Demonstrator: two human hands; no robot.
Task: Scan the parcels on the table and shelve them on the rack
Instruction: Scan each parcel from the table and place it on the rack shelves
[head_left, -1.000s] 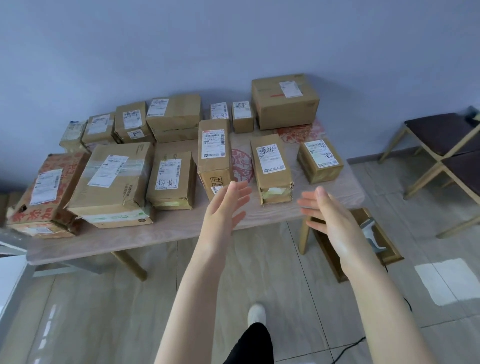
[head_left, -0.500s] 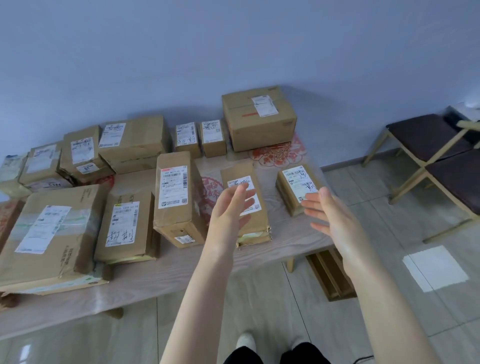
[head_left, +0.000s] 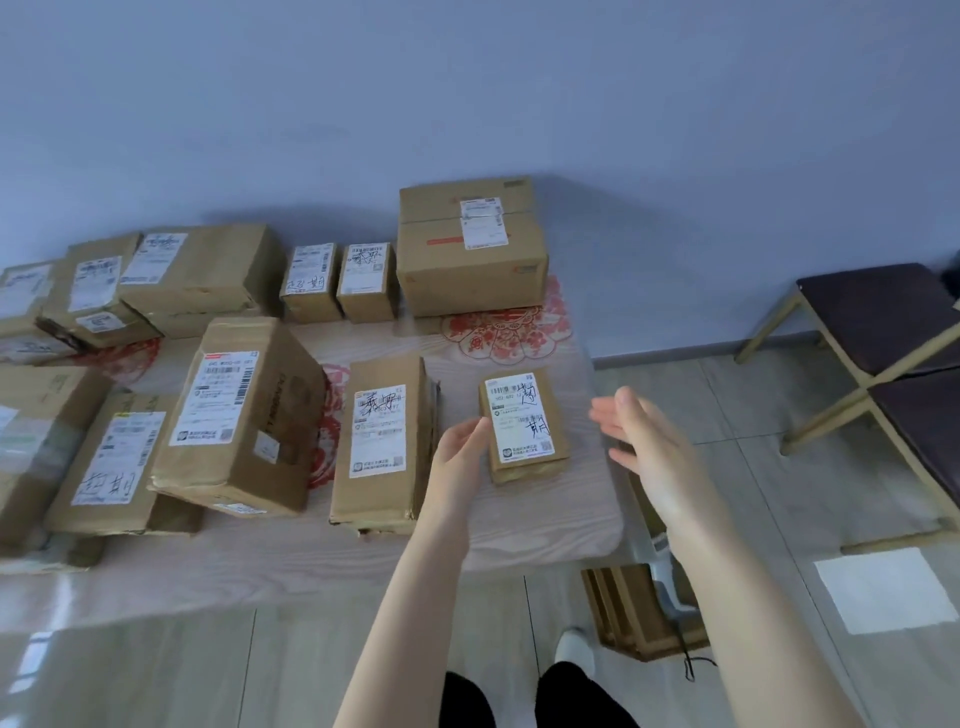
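Several brown cardboard parcels with white labels lie on a pale wood-grain table (head_left: 545, 525). A small parcel (head_left: 522, 423) lies near the table's right end. My left hand (head_left: 460, 457) reaches to that parcel's left side, fingers straight and touching its edge. My right hand (head_left: 641, 441) hovers open just right of the parcel, past the table's right edge, not touching it. A longer parcel (head_left: 382, 447) lies left of my left hand. A large box (head_left: 470, 247) stands at the back against the wall.
Two dark-seated wooden chairs (head_left: 883, 332) stand at the right. A low wooden crate (head_left: 631, 608) sits on the floor under the table's right end, with a white scanner-like tool (head_left: 670, 571) in it. More parcels crowd the table's left half. The floor is tiled.
I have stepped closer to the table. Both hands have moved right and forward to either side of the small parcel; the left hand now touches its left edge.
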